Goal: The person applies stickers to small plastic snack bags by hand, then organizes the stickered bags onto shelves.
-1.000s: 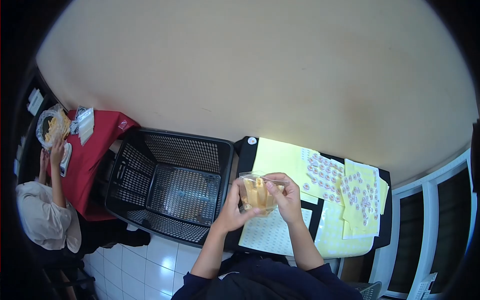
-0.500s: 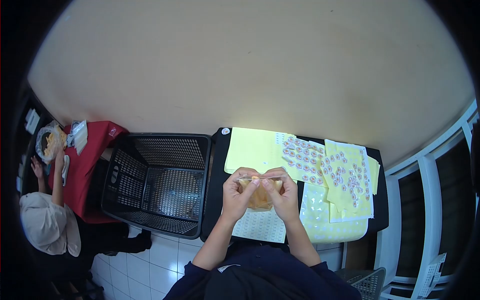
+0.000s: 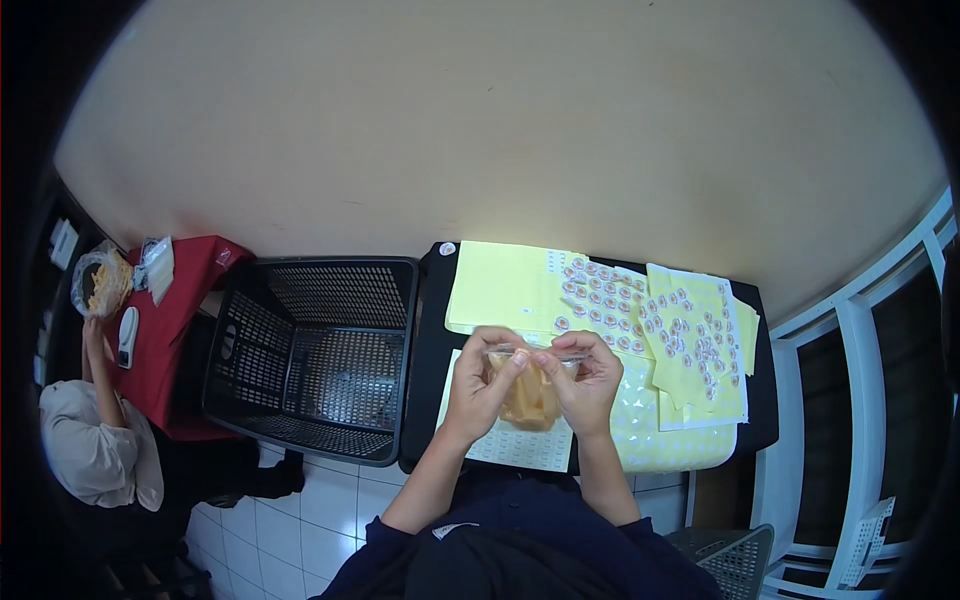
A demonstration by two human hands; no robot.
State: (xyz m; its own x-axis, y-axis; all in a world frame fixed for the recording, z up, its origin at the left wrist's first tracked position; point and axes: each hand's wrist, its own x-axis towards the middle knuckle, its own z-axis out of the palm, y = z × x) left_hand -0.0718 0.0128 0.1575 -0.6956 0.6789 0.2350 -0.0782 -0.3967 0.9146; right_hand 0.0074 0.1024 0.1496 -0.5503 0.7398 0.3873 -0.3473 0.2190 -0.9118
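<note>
Centre to right of frame: one black-clothed table [image 3: 431,330], yellow sheets [image 3: 500,290] over it. Left of centre, one black crate [image 3: 350,282], right rim just beside that table's left edge; floor tiles [image 3: 330,510] open below. Far left, one person [image 3: 90,455] by one red-clothed table [image 3: 172,320]. Lower centre, two forearms reach up; left hand [image 3: 588,385] and right hand [image 3: 478,388], fingers nearly closed, pinch the top of one clear pouch [image 3: 531,403], yellowish pieces inside.

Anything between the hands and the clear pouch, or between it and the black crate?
Nothing visible separates the left hand or right hand from the clear pouch; both pinch its top. Toward the black crate, on the left, only the left hand and the crate's rim intervene.
</note>
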